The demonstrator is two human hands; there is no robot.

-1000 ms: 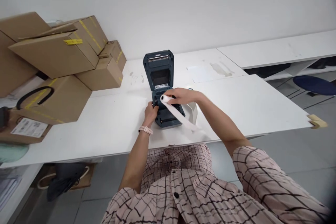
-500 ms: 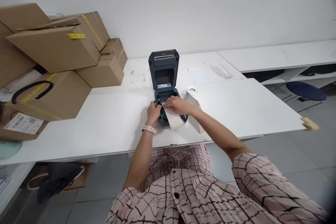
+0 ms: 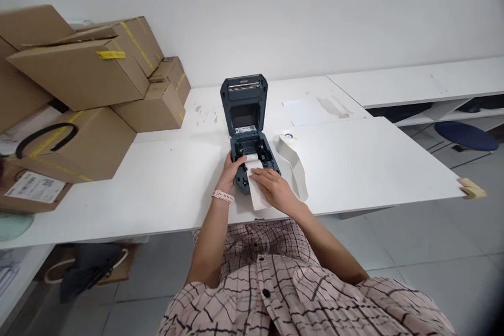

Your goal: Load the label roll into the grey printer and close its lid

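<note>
A dark label printer [image 3: 244,105] stands on the table with its lid raised. A small white label roll [image 3: 250,158] lies inside it, and a strip of label paper [image 3: 258,197] runs from there over the printer's front edge. My left hand [image 3: 229,172] grips the printer's left side, its thumb reaching in to the edge of the roll. My right hand [image 3: 277,190] lies on the strip with its fingers stretched out flat, covering part of the paper and the printer's front right. A loose curled length of label paper [image 3: 298,170] rests to the right of the printer.
Cardboard boxes [image 3: 86,73] are piled at the left end of the white table [image 3: 177,184]. A thin white sheet [image 3: 296,112] lies behind the printer to the right. Yellowish padding [image 3: 471,188] covers the table's right corner. A blue stool [image 3: 466,135] stands beyond.
My right hand has moved from the inside of the printer toward the front, down along the paper strip, uncovering the roll. My left hand stays at the printer's left side.
</note>
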